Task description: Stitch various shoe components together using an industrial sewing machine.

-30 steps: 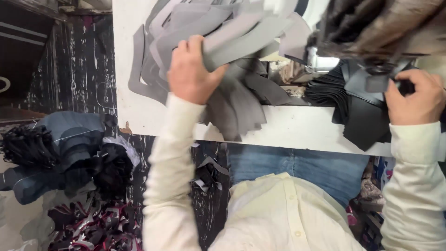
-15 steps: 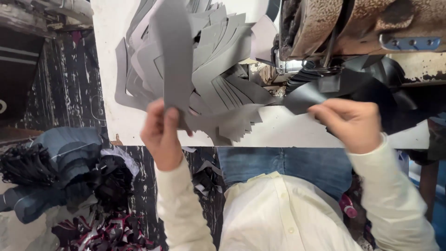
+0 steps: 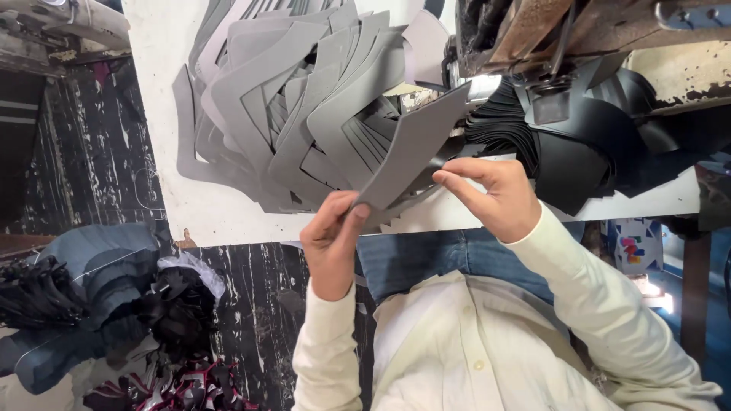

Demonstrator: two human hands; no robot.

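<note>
White worktable [image 3: 221,213], grey cut pieces [image 3: 297,106], black-streaked floor [image 3: 91,160]

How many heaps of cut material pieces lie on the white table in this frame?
2. A grey heap spreads over the table's left and middle; a black heap lies at the right beneath the machine. Both hands, left hand and right hand, hold one separate grey piece.

White worktable [image 3: 205,213], dark white-streaked floor [image 3: 84,160], rusty machine [image 3: 579,27] at the table's far edge, bright even light
</note>
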